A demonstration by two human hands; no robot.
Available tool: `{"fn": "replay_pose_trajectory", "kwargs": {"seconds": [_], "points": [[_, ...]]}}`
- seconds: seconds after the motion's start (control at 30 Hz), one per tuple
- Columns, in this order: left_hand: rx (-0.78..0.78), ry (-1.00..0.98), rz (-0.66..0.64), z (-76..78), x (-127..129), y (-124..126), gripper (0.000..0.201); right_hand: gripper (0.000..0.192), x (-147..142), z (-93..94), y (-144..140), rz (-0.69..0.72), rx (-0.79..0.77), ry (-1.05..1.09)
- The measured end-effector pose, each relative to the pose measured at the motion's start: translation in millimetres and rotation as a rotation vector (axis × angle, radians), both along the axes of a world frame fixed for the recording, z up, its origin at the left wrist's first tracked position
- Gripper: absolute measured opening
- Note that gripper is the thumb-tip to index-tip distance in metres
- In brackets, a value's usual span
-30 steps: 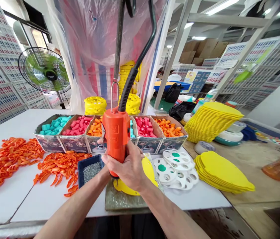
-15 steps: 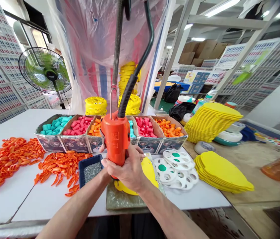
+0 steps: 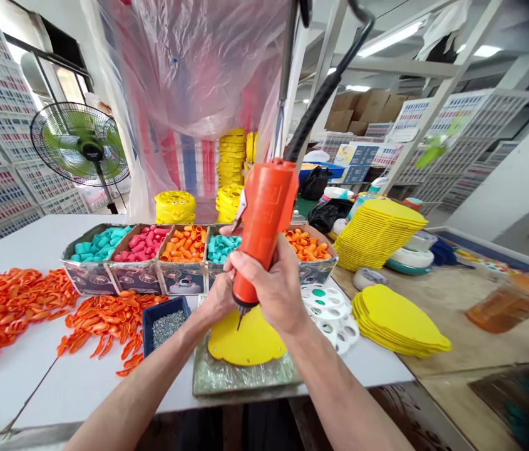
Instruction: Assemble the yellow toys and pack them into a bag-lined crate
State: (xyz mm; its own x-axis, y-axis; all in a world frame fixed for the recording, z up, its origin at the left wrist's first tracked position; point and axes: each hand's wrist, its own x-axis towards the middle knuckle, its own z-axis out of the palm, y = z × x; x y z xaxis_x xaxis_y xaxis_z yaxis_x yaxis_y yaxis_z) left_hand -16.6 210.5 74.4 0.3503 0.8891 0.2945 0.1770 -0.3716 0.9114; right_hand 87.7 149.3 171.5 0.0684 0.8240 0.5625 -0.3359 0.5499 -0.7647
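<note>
My right hand (image 3: 280,288) is wrapped around an orange-red electric screwdriver (image 3: 264,219), which tilts with its bit pointing down. The bit tip is over a flat yellow plastic piece (image 3: 248,344) with small screws along its near edge; whether it touches is unclear. My left hand (image 3: 220,295) is at the far left edge of that piece, beside the screwdriver's lower end. Its fingers are curled and partly hidden behind the tool, so what they grip cannot be made out. Under the yellow piece is a plastic-wrapped pad (image 3: 220,382).
A blue tray of screws (image 3: 168,329) stands left of the pad, near piles of orange parts (image 3: 104,322). Behind is a divided box (image 3: 135,275) of coloured parts. To the right are white perforated plates (image 3: 330,313) and stacked yellow sheets (image 3: 398,319). A cable (image 3: 315,113) rises from the screwdriver.
The screwdriver has shifted right in view and now tilts, with its bit showing. My left hand has come off the tool's body. More of the yellow piece is visible.
</note>
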Motion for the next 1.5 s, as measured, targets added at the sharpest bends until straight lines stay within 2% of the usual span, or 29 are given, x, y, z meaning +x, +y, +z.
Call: {"fn": "replay_pose_trajectory", "kwargs": {"seconds": [0.17, 0.37, 0.53, 0.77, 1.2, 1.5], "points": [[-0.056, -0.069, -0.094, 4.7, 3, -2, 0.015, 0.033, 28, 6.4, 4, -0.096, 0.054, -0.022], [-0.164, -0.147, -0.069, -0.1, -3, -10, 0.021, 0.031, 46, 0.3, 2, -0.107, 0.035, -0.047], [-0.231, -0.186, -0.073, -1.7, -9, -24, 0.029, 0.031, 47, 0.0, 3, -0.103, 0.024, -0.055], [-0.242, -0.177, -0.090, -1.5, -16, -37, 0.030, 0.030, 46, 1.6, 6, -0.108, 0.042, -0.056], [-0.244, -0.120, -0.122, -2.6, -18, -38, 0.036, 0.034, 47, -1.1, 6, -0.144, -0.003, -0.119], [-0.173, -0.060, -0.024, -0.5, -20, -38, 0.023, 0.032, 43, -2.9, 8, -0.157, 0.010, -0.089]]}}
